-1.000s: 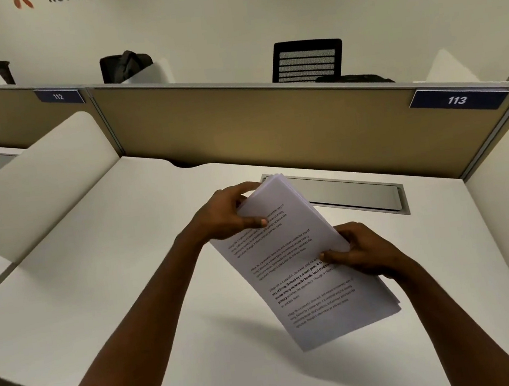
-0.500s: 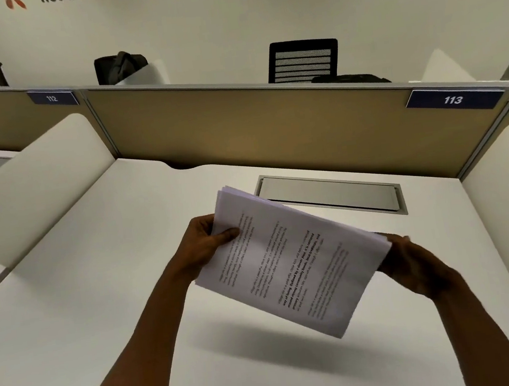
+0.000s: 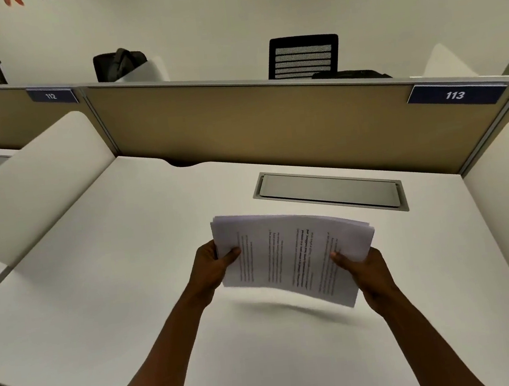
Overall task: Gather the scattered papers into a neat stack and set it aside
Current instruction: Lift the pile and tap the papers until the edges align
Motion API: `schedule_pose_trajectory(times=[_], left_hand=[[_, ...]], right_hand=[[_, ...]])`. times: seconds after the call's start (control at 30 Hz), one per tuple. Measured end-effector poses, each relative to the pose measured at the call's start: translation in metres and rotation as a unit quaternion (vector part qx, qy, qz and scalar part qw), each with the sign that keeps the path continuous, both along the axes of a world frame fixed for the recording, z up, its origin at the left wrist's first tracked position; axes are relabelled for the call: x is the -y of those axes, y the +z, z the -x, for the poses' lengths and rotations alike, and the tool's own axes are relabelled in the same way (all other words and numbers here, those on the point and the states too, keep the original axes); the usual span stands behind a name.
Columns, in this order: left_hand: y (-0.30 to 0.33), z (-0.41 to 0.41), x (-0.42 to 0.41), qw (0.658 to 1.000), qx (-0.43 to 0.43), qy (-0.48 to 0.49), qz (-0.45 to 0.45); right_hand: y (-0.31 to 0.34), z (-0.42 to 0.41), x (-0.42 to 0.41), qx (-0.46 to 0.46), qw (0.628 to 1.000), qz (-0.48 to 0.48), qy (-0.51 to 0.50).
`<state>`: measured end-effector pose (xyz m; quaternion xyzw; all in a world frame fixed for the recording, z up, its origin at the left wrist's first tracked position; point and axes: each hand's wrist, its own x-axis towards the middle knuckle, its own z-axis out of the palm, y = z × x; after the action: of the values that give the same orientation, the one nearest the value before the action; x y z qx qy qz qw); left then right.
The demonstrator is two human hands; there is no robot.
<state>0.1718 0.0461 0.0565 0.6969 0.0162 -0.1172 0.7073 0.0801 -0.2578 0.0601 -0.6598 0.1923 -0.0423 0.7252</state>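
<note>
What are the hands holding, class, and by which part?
Both hold the stack of papers above the desk: left hand at its left short edge, right hand at its right edge.

Since a second ago we have turned the white printed paper stack (image 3: pixel 295 255) from a steep diagonal to lie crosswise between our hands. Our left hand (image 3: pixel 214 268) has slid from the stack's top corner to its left edge, thumb on top. Our right hand (image 3: pixel 361 268) now grips the lower right corner, and the sheets sit lower over the white desk (image 3: pixel 99 290).
</note>
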Motion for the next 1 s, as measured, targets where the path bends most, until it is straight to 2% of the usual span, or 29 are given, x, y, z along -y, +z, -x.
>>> schedule_pose_trajectory(times=[0.17, 0.33, 0.57, 1.0], left_hand=[[-0.015, 0.004, 0.008, 0.999, -0.016, 0.028, 0.019], [-0.045, 0.016, 0.010, 0.996, -0.062, 0.036, 0.049], [-0.048, 0.014, 0.021, 0.997, -0.042, 0.054, 0.030], [-0.057, 0.019, 0.020, 0.997, -0.067, 0.036, -0.011]], right_hand=[[-0.014, 0.005, -0.009, 0.025, 0.999, 0.028, -0.017], [-0.043, 0.020, -0.014, -0.007, 0.999, 0.040, -0.015], [-0.056, 0.017, -0.011, -0.008, 0.998, 0.052, -0.033], [-0.064, 0.013, -0.006, -0.018, 0.996, 0.086, -0.013]])
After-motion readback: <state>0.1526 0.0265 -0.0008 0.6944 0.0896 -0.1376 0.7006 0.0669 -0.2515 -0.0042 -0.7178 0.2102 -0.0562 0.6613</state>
